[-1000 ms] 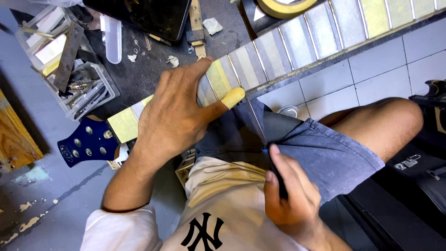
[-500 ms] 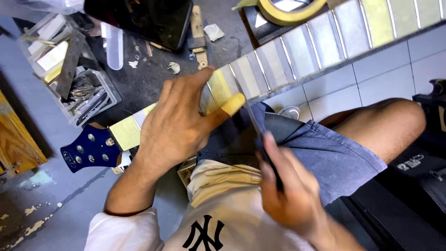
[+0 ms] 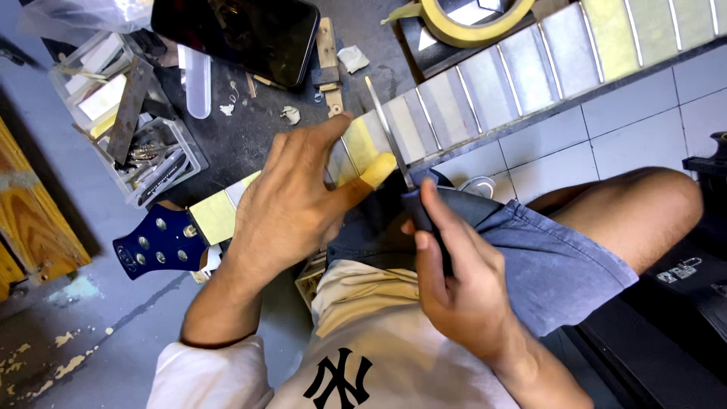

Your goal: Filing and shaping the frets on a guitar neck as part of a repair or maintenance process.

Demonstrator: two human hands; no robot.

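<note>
Dark blue headstock dotted with silver pegs at the surface's near-left edge, the surface itself dark grey and scuffed. Pale yellow tape beside it, more yellow at the left hand. The neck runs in grey panels crossed by thin silver lines. A silver file with a black handle sits in the right hand. Black phone, yellowish tape roll, blue-grey shorts, cream shirt with a black emblem.
</note>
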